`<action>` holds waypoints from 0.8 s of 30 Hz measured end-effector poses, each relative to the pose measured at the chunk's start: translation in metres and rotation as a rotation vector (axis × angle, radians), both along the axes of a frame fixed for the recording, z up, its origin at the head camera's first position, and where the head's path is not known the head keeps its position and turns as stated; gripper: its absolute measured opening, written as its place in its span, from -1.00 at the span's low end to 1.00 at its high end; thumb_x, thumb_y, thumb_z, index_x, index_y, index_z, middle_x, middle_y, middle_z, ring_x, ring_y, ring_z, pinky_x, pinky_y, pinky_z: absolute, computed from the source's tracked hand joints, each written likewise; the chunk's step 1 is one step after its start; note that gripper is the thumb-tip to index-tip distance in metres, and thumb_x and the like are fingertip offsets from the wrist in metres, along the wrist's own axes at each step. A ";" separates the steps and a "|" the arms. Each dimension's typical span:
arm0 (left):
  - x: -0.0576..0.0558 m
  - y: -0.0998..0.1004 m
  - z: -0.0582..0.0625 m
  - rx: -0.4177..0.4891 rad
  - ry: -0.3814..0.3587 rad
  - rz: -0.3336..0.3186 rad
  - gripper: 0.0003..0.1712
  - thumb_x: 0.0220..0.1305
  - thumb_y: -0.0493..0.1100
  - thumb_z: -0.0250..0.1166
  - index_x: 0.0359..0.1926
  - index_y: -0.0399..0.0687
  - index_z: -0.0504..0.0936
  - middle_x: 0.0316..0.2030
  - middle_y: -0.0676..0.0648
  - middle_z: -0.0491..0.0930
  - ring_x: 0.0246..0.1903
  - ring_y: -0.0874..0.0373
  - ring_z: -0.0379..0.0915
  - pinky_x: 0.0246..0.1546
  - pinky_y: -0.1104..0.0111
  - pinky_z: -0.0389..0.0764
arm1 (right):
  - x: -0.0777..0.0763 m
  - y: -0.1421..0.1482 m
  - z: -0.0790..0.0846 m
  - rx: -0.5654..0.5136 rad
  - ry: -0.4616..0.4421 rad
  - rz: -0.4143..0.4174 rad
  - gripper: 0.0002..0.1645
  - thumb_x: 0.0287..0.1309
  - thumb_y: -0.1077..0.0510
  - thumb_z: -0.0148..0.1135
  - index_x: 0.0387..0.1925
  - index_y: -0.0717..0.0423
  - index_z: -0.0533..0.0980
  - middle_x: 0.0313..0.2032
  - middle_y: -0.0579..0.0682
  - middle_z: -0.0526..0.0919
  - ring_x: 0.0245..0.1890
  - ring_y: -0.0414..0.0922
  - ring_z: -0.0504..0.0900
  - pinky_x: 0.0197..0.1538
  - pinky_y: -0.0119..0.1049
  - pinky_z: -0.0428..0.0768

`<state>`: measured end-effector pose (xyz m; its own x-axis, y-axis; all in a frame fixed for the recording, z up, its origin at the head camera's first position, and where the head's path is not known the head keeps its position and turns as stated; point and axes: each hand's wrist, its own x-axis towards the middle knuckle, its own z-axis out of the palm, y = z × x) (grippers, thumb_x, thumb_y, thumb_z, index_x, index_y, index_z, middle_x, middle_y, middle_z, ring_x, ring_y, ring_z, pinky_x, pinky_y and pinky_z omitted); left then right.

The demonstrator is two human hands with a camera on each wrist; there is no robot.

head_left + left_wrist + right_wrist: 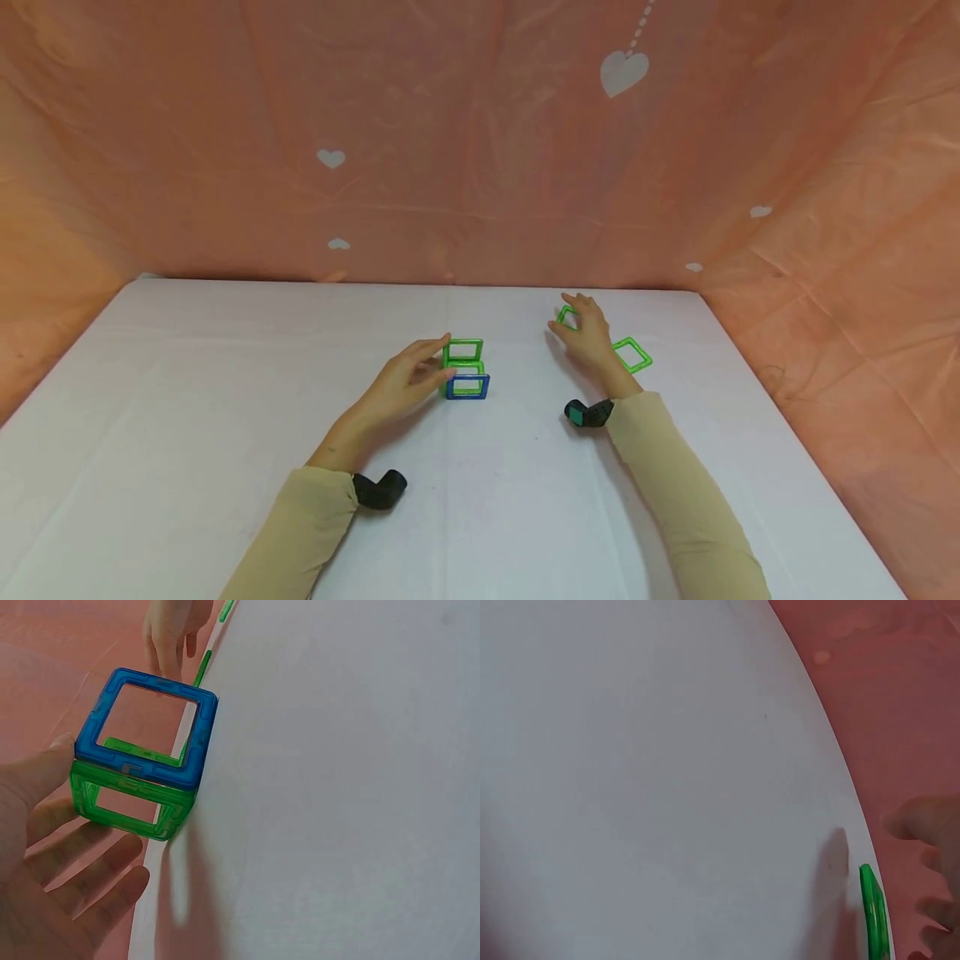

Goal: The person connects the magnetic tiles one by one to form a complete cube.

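Observation:
A partly built box of magnetic tiles (465, 367) stands near the middle of the white table, its green frames joined to a blue square tile (202, 742). My left hand (401, 385) holds the box at its left side, thumb by the blue tile and index finger at the far end. In the left wrist view, the other fingers spread loosely beside it. Farther back on the right, my right hand (588, 337) reaches over a green magnetic tile (876, 915) lying on the table, thumb and fingers apart around it.
Another green tile (632, 355) lies flat just right of the right wrist. The white table (225, 400) ends at an orange cloth (465, 167) with pale hearts, which hangs behind and at both sides. A black wrist camera (380, 490) juts from the left sleeve, another (588, 413) from the right.

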<state>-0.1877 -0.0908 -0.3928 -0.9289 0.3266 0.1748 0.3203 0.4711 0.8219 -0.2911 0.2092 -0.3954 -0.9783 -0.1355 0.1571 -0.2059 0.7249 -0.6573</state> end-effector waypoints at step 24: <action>0.000 0.000 -0.001 0.011 0.005 0.010 -0.36 0.31 -0.20 0.24 0.36 -0.25 0.29 0.27 -0.25 0.37 0.11 -0.14 0.48 0.15 0.07 0.49 | -0.003 0.008 -0.003 0.101 -0.124 -0.104 -0.30 0.25 0.07 0.18 0.34 0.28 0.26 0.33 0.34 0.24 0.36 0.28 0.13 0.39 0.21 0.02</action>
